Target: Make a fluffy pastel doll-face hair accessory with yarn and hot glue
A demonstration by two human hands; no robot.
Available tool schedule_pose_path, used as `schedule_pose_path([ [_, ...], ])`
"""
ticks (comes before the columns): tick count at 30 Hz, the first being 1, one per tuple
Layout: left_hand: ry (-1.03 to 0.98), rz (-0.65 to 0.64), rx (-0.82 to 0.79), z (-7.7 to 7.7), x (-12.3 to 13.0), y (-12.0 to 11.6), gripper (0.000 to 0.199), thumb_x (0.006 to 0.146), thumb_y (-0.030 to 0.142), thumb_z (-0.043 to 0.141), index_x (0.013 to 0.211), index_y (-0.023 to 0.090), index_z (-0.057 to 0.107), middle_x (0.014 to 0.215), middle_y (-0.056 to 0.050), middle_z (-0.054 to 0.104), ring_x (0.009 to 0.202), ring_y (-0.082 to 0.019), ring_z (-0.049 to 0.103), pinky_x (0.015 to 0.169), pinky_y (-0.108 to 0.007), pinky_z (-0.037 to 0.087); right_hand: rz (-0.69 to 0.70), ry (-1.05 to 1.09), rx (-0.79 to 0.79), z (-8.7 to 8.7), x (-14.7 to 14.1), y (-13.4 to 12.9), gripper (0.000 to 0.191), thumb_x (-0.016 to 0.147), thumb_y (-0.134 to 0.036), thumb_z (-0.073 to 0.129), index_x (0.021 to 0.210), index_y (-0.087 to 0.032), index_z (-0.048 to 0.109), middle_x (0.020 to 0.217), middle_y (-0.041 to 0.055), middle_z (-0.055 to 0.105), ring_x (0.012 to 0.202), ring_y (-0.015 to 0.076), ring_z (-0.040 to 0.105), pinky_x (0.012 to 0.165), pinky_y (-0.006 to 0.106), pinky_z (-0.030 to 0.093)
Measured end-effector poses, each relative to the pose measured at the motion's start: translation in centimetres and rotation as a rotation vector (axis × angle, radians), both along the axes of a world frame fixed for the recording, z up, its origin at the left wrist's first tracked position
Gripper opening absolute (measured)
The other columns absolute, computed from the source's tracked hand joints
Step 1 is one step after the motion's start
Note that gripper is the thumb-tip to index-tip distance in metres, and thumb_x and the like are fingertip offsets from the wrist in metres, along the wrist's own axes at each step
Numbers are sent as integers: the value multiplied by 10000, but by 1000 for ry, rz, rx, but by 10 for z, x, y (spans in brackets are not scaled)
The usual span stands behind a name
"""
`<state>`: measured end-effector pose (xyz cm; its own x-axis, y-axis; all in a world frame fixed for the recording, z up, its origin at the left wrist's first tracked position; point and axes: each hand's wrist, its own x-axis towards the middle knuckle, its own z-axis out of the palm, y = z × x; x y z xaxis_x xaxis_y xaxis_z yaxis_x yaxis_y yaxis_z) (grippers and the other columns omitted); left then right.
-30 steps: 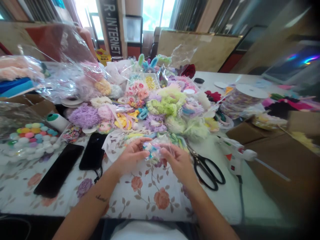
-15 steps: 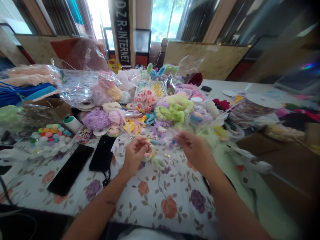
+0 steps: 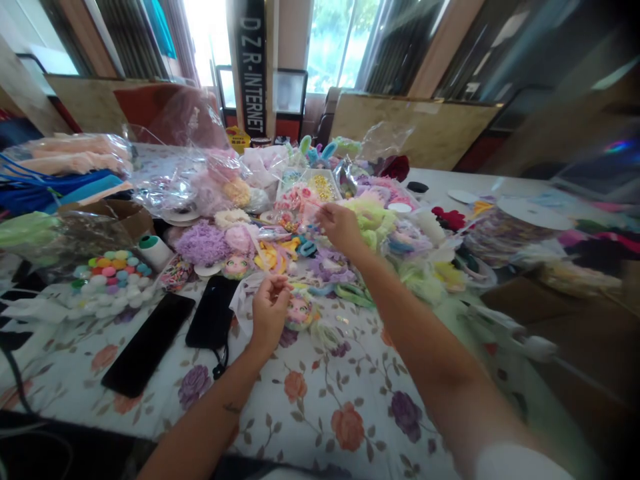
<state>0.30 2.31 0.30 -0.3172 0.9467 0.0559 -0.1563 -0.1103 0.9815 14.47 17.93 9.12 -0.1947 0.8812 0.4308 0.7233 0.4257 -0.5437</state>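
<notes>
My left hand [image 3: 271,308] is closed just left of a small doll face [image 3: 299,310] with colourful trim, above the floral cloth; what its fingers pinch is too small to name. Farther forward, my right hand [image 3: 340,227] reaches over the pile, its fingers pressed together beside the pink pieces [image 3: 299,199]; anything between them is hidden. A pale green tuft lies below the doll face. Green and blue strands [image 3: 353,293] rest to its right. Another doll face [image 3: 236,265] sits beside the purple fluffy yarn [image 3: 203,241].
Two black phones [image 3: 148,343] [image 3: 212,312] lie left of my left hand. Pompoms [image 3: 113,273], a thread spool [image 3: 155,252] and plastic bags stand farther left. At the right are a large ribbon spool [image 3: 533,213] and a brown box [image 3: 575,333].
My right hand has moved forward and left, from beside the doll face to the pink pieces. The doll face now shows more clearly. My left hand stays closed near it.
</notes>
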Motion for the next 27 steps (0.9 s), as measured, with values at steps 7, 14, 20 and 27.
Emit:
schedule_pose_path([
  [7, 19, -12, -27, -7, -1, 4, 186, 749, 183, 594, 935, 176, 603, 800, -2, 624, 664, -118, 589, 621, -226, 479, -40, -113, 24, -15, -45, 60, 227, 888, -205, 472, 828, -121, 674, 778, 78, 674, 715, 163, 546, 682, 269, 374],
  [14, -12, 28, -39, -5, -2, 3, 173, 783, 217, 589, 953, 187, 589, 802, 5, 607, 659, -112, 585, 622, -223, 474, -54, -200, -44, -31, -47, 60, 251, 814, -230, 639, 1002, -67, 675, 860, 131, 703, 780, 208, 608, 711, 285, 422],
  [20, -11, 124, -22, -3, -6, 5, 179, 848, 339, 565, 941, 190, 598, 754, 5, 606, 666, -117, 564, 608, -215, 456, -178, -188, 101, -5, -12, 10, 379, 889, -234, 531, 1241, -104, 578, 1071, 190, 681, 949, 296, 623, 803, 375, 433],
  [27, 9, 173, 68, -5, -9, 5, 251, 903, 402, 473, 771, 202, 545, 666, 17, 535, 614, -122, 521, 609, -232, 455, -108, -43, 63, -9, 50, -80, 171, 856, -287, 562, 850, -189, 702, 753, 59, 705, 705, 205, 632, 660, 304, 440],
])
